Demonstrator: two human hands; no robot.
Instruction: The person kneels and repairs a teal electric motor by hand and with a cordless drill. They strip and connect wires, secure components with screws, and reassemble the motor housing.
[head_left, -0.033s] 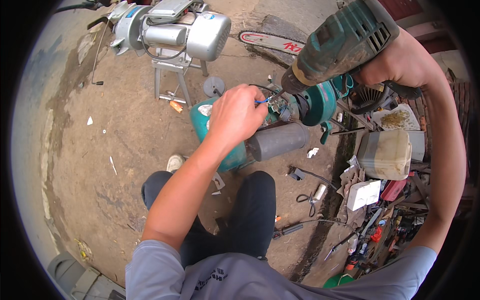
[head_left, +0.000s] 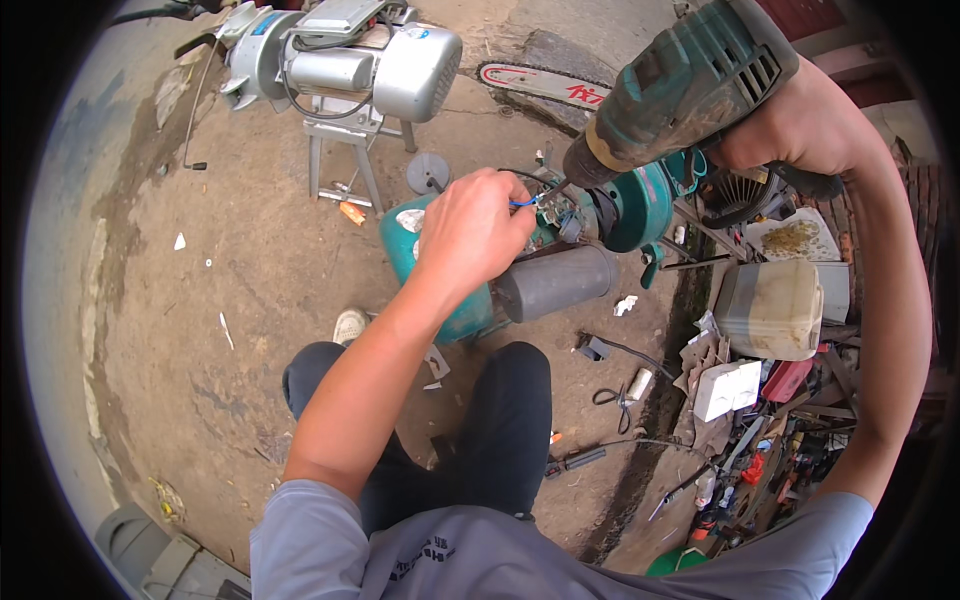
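Note:
Upper right, my right hand (head_left: pixel 800 125) wraps round the grip of a dark green power drill (head_left: pixel 690 85). Its chuck points down and left, and a thin bit reaches toward a green engine-driven machine (head_left: pixel 455 315) with a grey cylindrical muffler (head_left: pixel 562 283). My left hand (head_left: pixel 480 225) is closed over the machine, its fingertips pinching a short blue wire (head_left: pixel 522 204) close to the tip of the bit. The back of that hand hides most of its fingers. Right of the bit is a round green housing (head_left: pixel 645 205).
A silver motor machine (head_left: pixel 375 75) on a metal stand is at the upper left. Behind the drill lies a chainsaw bar (head_left: pixel 540 80). On the right, a plastic jerrycan (head_left: pixel 770 305) and a white box (head_left: pixel 727 390) border a heap of tools and scrap. A black cable (head_left: pixel 640 352) lies nearby.

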